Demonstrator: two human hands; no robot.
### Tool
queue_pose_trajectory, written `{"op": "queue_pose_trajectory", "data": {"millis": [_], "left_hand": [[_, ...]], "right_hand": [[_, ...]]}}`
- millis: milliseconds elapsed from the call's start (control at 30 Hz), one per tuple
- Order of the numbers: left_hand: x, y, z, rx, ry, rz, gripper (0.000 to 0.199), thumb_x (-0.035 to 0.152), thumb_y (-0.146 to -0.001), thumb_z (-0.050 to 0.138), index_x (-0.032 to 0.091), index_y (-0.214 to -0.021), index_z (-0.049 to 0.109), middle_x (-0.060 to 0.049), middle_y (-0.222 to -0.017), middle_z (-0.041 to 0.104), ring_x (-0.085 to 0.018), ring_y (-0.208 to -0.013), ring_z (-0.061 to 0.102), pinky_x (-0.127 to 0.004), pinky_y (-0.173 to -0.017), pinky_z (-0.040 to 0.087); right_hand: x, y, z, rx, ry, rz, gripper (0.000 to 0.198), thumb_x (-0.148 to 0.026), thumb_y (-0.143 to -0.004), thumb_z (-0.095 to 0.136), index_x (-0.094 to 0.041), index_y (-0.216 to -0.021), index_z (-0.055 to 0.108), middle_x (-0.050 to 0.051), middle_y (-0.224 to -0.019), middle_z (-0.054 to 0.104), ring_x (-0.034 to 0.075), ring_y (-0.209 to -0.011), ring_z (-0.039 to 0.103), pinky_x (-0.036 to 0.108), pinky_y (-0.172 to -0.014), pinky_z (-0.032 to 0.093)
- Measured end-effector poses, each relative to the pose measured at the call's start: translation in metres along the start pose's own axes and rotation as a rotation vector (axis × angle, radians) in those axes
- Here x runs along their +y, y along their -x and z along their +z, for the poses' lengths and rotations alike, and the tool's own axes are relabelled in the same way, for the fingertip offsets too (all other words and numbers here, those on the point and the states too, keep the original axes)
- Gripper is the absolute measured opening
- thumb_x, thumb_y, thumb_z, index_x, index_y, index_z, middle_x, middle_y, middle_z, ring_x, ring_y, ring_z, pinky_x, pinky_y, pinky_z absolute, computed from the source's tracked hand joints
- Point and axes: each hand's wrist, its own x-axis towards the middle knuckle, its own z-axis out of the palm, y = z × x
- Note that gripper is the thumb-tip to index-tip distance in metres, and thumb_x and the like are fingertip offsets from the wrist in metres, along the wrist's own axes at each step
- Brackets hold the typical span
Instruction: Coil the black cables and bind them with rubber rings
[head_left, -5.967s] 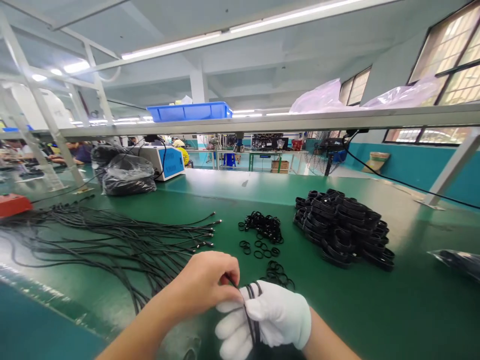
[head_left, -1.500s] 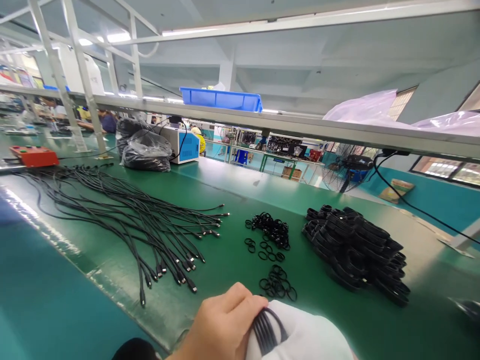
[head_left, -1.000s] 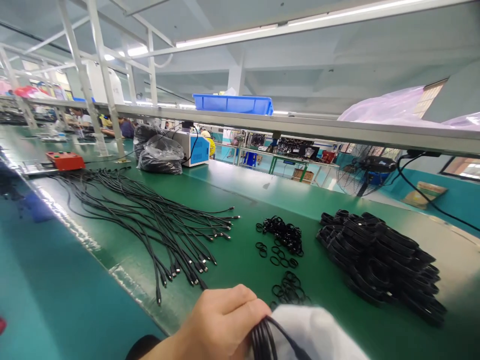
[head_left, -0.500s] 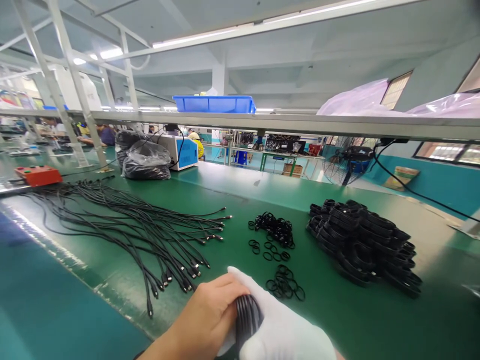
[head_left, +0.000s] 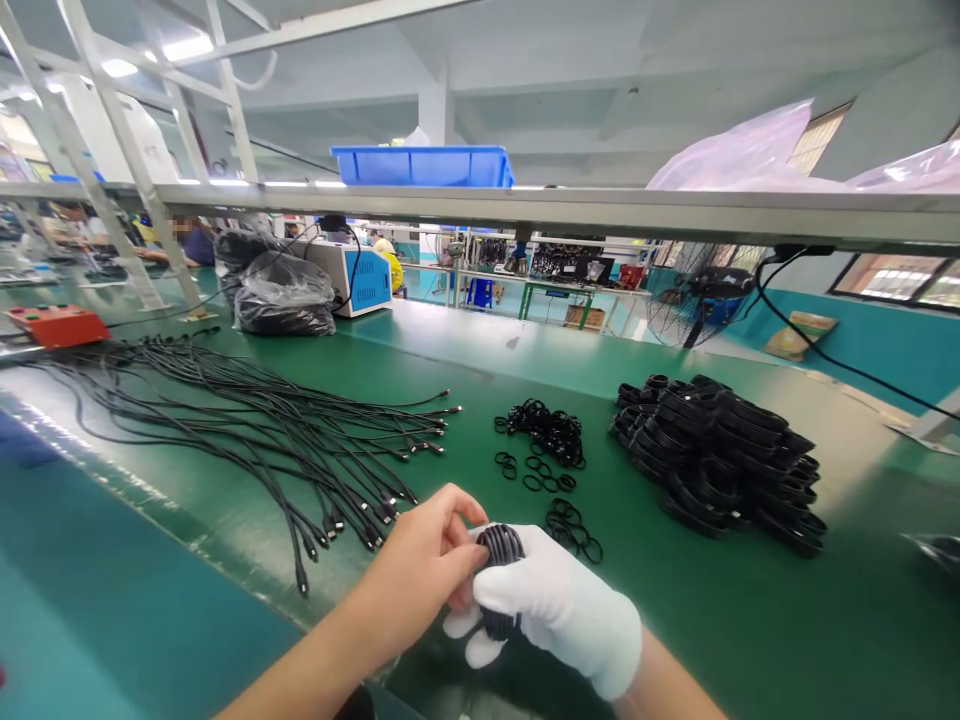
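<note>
A coiled black cable [head_left: 501, 545] is held over the front of the green table. My right hand [head_left: 555, 600], in a white glove, wraps round the coil with its thumb across the near side. My bare left hand [head_left: 431, 550] is closed at the coil's left side, thumb and curled fingers against its edge; its fingertips are partly hidden. Just beyond the hands lie several loose black rings [head_left: 574, 528], with a denser heap of black rings [head_left: 544, 430] farther back. Straight black cables [head_left: 277, 430] with metal plug ends spread over the table to the left.
A large pile of coiled black cables [head_left: 716, 460] stands on the right. Toward the back left are black plastic bags [head_left: 281, 295], a blue-and-white machine [head_left: 360, 275] and a red control box [head_left: 60, 325]. An overhead shelf [head_left: 585, 208] carries a blue bin [head_left: 424, 166]. Co-workers sit far left.
Both hands and the coil show higher in the view, and the camera has tilted down. My left fingers have shifted from over the coil's top to its left side.
</note>
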Motion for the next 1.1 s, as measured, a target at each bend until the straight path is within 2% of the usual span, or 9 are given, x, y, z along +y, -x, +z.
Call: {"op": "queue_pose_trajectory", "data": {"millis": [67, 167, 333, 433, 533, 667, 900, 1000, 1100], "left_hand": [[-0.003, -0.001, 0.004, 0.035, -0.034, -0.002, 0.010, 0.022, -0.076, 0.051, 0.019, -0.085, 0.050, 0.007, -0.059, 0.051, -0.012, -0.052, 0.051, -0.022, -0.050, 0.038], [-0.005, -0.003, 0.010, 0.103, -0.205, 0.027, 0.005, 0.019, -0.075, 0.050, 0.019, -0.080, 0.052, 0.006, -0.059, 0.052, -0.012, -0.056, 0.049, -0.021, -0.052, 0.035], [-0.001, -0.006, 0.010, 0.117, -0.402, -0.003, 0.012, 0.011, -0.070, 0.048, 0.021, -0.075, 0.050, 0.007, -0.055, 0.051, -0.012, -0.053, 0.047, -0.021, -0.050, 0.031], [0.000, -0.003, 0.007, 0.158, -0.497, 0.109, 0.018, 0.007, -0.068, 0.048, 0.021, -0.076, 0.054, 0.004, -0.070, 0.055, -0.011, -0.059, 0.049, -0.022, -0.054, 0.035], [-0.007, 0.001, 0.005, 0.153, -0.446, 0.280, 0.027, 0.002, -0.070, 0.044, 0.022, -0.082, 0.058, 0.002, -0.083, 0.056, -0.010, -0.066, 0.053, -0.021, -0.062, 0.041], [-0.022, 0.005, 0.007, 0.238, -0.459, 0.418, 0.030, 0.000, -0.073, 0.042, 0.021, -0.083, 0.061, 0.002, -0.077, 0.058, -0.011, -0.070, 0.057, -0.021, -0.066, 0.043], [-0.034, 0.003, 0.010, 0.319, -0.462, 0.510, 0.030, -0.001, -0.072, 0.044, 0.019, -0.082, 0.064, 0.001, -0.073, 0.059, -0.011, -0.066, 0.058, -0.019, -0.062, 0.044], [-0.040, 0.002, 0.013, 0.360, -0.412, 0.577, 0.030, 0.000, -0.074, 0.042, 0.018, -0.079, 0.065, 0.001, -0.066, 0.056, -0.010, -0.062, 0.056, -0.019, -0.057, 0.043], [-0.044, -0.002, 0.014, 0.363, -0.368, 0.565, 0.029, 0.001, -0.075, 0.042, 0.018, -0.078, 0.065, 0.001, -0.066, 0.055, -0.012, -0.062, 0.054, -0.021, -0.057, 0.042]], "right_hand": [[0.001, -0.001, 0.001, 0.028, 0.021, 0.027, 0.037, -0.036, -0.057, 0.071, -0.007, -0.077, 0.061, 0.008, -0.067, 0.062, 0.016, -0.057, 0.061, 0.030, -0.054, 0.051], [0.002, -0.001, 0.004, 0.060, 0.033, 0.081, 0.036, -0.032, -0.055, 0.069, -0.007, -0.081, 0.062, 0.007, -0.063, 0.063, 0.016, -0.051, 0.061, 0.030, -0.054, 0.050], [0.003, -0.003, 0.003, 0.037, 0.060, 0.119, 0.024, -0.019, -0.054, 0.065, -0.010, -0.076, 0.059, 0.001, -0.056, 0.059, 0.012, -0.045, 0.057, 0.023, -0.046, 0.047], [0.004, -0.004, 0.002, 0.004, 0.002, 0.128, 0.022, -0.022, -0.054, 0.065, -0.011, -0.071, 0.057, 0.000, -0.050, 0.055, 0.012, -0.042, 0.055, 0.021, -0.041, 0.046], [0.006, -0.006, 0.002, -0.037, -0.052, 0.155, 0.025, -0.025, -0.052, 0.069, -0.010, -0.070, 0.058, 0.001, -0.053, 0.057, 0.014, -0.046, 0.058, 0.022, -0.041, 0.048], [0.008, -0.007, 0.004, -0.005, -0.020, 0.184, 0.024, -0.021, -0.052, 0.069, -0.009, -0.071, 0.061, 0.003, -0.057, 0.060, 0.015, -0.049, 0.060, 0.024, -0.045, 0.051], [0.005, -0.007, 0.010, 0.065, 0.122, 0.161, 0.016, -0.011, -0.052, 0.068, -0.012, -0.062, 0.055, -0.002, -0.054, 0.055, 0.012, -0.048, 0.058, 0.020, -0.045, 0.049], [0.004, -0.006, 0.011, 0.064, 0.128, 0.160, 0.015, -0.012, -0.052, 0.068, -0.011, -0.062, 0.058, -0.002, -0.053, 0.056, 0.012, -0.048, 0.059, 0.018, -0.044, 0.047], [0.004, -0.006, 0.011, 0.070, 0.121, 0.190, 0.010, -0.013, -0.052, 0.065, -0.009, -0.060, 0.059, 0.001, -0.052, 0.057, 0.012, -0.044, 0.058, 0.018, -0.042, 0.046]]}}
